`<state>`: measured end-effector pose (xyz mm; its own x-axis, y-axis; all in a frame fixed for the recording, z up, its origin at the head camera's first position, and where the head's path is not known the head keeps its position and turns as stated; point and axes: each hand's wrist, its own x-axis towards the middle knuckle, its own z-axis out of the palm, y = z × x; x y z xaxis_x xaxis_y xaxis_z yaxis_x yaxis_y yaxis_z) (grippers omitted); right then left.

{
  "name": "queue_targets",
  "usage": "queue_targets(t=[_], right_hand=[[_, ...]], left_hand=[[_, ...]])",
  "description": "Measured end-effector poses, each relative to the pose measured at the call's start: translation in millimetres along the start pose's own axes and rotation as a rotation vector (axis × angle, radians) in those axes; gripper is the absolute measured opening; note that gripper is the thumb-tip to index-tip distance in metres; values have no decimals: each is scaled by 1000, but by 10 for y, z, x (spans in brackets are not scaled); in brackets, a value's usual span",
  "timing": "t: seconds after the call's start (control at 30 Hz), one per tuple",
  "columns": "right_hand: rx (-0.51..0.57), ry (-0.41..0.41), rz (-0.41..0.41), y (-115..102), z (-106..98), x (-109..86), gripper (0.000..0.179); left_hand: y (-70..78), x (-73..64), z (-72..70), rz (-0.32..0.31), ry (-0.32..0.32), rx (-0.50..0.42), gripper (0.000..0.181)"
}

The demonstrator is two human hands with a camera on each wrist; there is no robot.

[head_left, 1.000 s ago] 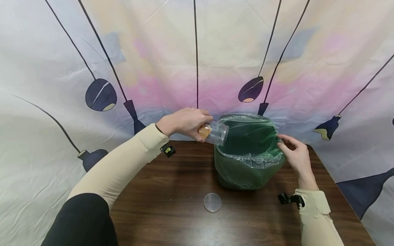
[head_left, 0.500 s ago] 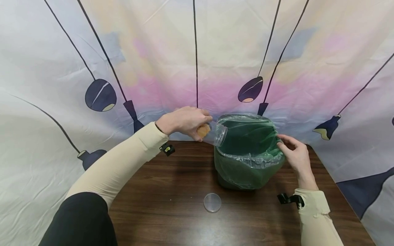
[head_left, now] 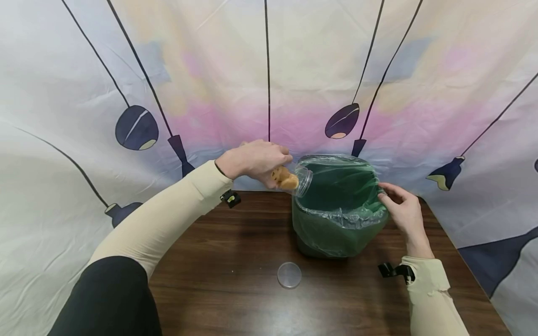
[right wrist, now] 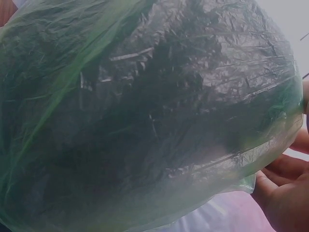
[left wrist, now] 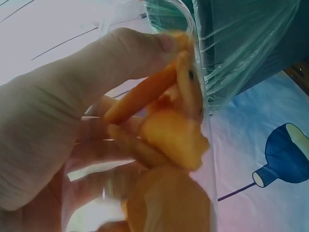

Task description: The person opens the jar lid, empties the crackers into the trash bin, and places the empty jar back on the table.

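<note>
My left hand [head_left: 258, 161] grips a clear plastic jar [head_left: 305, 181], tilted with its open mouth over the left rim of a bin. Inside the jar are several orange pieces [head_left: 287, 179]; the left wrist view shows curved, peel-like orange chunks [left wrist: 169, 137] bunched along its length, some close to the mouth. The bin [head_left: 340, 233] is lined with a thin green plastic bag [head_left: 357, 219] folded over its rim. My right hand [head_left: 405, 212] pinches the bag at the right rim. In the right wrist view the bag [right wrist: 145, 121] fills most of the picture, with my fingers at the right edge.
A round clear lid [head_left: 289, 275] lies flat on the dark wooden table [head_left: 227, 294], in front of the bin. A cloth backdrop [head_left: 235, 84] with painted hanging lamps stands behind and at both sides of the table.
My left hand has risen slightly and tipped the jar further. The orange pieces have slid from the jar's base toward its mouth. My right hand stays at the bag's rim.
</note>
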<state>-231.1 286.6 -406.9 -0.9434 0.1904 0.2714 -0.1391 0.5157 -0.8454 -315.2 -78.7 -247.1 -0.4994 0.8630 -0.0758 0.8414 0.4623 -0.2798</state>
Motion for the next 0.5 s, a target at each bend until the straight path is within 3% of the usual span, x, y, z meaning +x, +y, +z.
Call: queue_targets(t=[0.27,0.5], right_hand=[[6,-6,-8,-8,-3,-2,44],[4,-4,-2,-8,-7,-10,44]], left_hand=[[-9,2,36,3,-16,-1,59],[-8,12,4,23,11,20,57]])
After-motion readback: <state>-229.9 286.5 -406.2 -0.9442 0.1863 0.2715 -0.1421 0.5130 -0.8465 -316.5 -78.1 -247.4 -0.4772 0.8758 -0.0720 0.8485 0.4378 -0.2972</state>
